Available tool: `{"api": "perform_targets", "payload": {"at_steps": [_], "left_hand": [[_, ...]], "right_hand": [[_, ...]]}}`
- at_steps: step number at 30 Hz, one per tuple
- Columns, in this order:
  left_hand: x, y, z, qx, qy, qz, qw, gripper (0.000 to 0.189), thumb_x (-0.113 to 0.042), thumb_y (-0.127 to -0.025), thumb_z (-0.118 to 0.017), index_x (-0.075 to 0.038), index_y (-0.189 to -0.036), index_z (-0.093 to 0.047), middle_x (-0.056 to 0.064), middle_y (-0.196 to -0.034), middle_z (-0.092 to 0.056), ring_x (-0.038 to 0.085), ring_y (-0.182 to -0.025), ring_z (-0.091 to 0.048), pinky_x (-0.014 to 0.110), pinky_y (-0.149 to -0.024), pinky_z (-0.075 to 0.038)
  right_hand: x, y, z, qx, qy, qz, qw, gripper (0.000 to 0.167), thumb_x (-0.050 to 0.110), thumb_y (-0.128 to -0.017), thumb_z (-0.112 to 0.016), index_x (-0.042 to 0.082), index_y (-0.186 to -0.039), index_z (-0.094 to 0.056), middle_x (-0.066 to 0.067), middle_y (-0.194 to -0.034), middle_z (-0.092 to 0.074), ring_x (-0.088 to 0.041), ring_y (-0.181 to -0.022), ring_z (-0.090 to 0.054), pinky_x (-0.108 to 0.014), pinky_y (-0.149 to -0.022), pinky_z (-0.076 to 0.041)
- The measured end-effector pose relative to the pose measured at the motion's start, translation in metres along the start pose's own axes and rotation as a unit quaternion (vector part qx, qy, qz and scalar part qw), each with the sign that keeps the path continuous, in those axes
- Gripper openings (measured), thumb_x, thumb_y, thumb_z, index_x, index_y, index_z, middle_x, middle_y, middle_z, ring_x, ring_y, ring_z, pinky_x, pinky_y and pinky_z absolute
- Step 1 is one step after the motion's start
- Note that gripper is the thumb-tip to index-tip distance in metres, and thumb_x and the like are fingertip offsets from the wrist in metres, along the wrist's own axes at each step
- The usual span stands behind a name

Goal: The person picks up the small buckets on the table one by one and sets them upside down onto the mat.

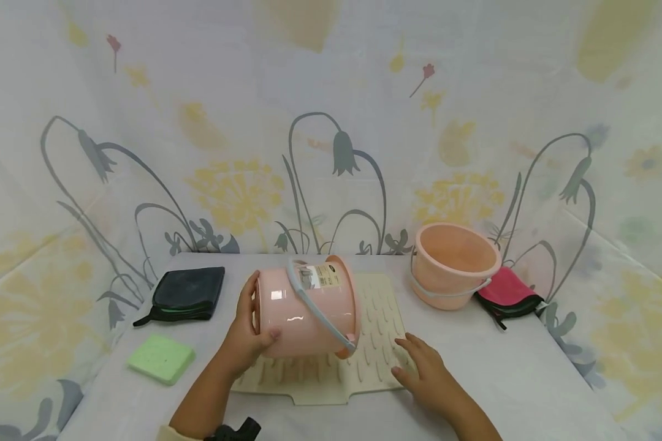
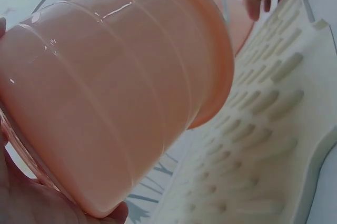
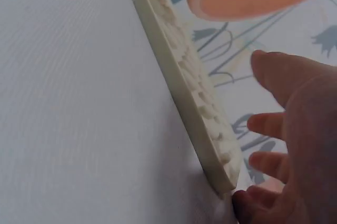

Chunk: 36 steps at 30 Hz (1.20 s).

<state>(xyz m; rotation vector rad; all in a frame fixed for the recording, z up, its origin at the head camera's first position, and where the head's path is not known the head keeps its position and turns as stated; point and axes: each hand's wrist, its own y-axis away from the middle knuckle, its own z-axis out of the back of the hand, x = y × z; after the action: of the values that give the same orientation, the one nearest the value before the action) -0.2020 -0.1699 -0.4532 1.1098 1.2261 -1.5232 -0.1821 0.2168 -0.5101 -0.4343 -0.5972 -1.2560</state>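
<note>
A pink plastic bucket lies tipped on its side in the air over a cream ridged board, its rim facing right. My left hand grips it round the base, thumb on the near side. In the left wrist view the fingers wrap the bottom edge of the bucket. A grey-blue handle hangs across its side near a paper label. My right hand hovers by the board's right edge, fingers spread and holding nothing; the right wrist view shows the bucket's rim apart from it.
A second, peach bucket stands upright at the back right, beside a folded pink and black cloth. On the left lie a folded dark cloth and a light green sponge. A flowered curtain closes off the back.
</note>
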Motion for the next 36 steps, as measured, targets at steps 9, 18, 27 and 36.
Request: {"api": "perform_targets", "payload": {"at_steps": [9, 18, 27, 36], "left_hand": [[-0.004, 0.002, 0.023, -0.008, -0.019, 0.006, 0.9998, 0.110, -0.030, -0.086, -0.076, -0.034, -0.168, -0.003, 0.012, -0.175, 0.003, 0.048, -0.151, -0.027, 0.049, -0.093, -0.055], [-0.014, 0.002, 0.054, -0.016, -0.112, 0.006, 0.9936, 0.113, -0.029, -0.085, -0.075, -0.028, -0.169, 0.000, 0.019, -0.171, -0.003, 0.043, -0.141, -0.032, 0.053, -0.100, -0.050], [-0.024, -0.003, 0.078, -0.032, -0.241, -0.011, 0.9698, 0.114, -0.029, -0.081, -0.079, -0.019, -0.169, -0.006, 0.027, -0.166, -0.009, 0.048, -0.140, -0.029, 0.071, -0.101, -0.041], [-0.046, -0.016, 0.094, -0.008, -0.332, -0.014, 0.9433, 0.114, -0.032, -0.085, -0.084, -0.019, -0.169, -0.008, 0.027, -0.168, -0.012, 0.055, -0.150, -0.018, 0.082, -0.103, -0.033]], "right_hand": [[-0.010, 0.010, 0.001, 0.037, 0.023, -0.026, 0.9987, 0.078, 0.046, -0.096, -0.073, 0.009, -0.158, -0.046, -0.018, -0.171, -0.028, -0.050, -0.157, -0.020, -0.075, -0.119, -0.021], [-0.015, 0.011, 0.000, 0.048, 0.023, -0.035, 0.9980, 0.083, 0.048, -0.093, -0.076, 0.012, -0.160, -0.044, -0.014, -0.174, -0.023, -0.048, -0.158, -0.016, -0.075, -0.120, -0.019], [-0.014, 0.010, -0.001, 0.042, 0.021, -0.041, 0.9981, 0.082, 0.047, -0.092, -0.077, 0.010, -0.159, -0.046, -0.014, -0.173, -0.025, -0.049, -0.158, -0.017, -0.075, -0.119, -0.020], [-0.013, 0.010, -0.002, 0.036, 0.025, -0.039, 0.9983, 0.081, 0.048, -0.093, -0.076, 0.012, -0.159, -0.045, -0.012, -0.173, -0.026, -0.046, -0.159, -0.017, -0.075, -0.119, -0.021]]}}
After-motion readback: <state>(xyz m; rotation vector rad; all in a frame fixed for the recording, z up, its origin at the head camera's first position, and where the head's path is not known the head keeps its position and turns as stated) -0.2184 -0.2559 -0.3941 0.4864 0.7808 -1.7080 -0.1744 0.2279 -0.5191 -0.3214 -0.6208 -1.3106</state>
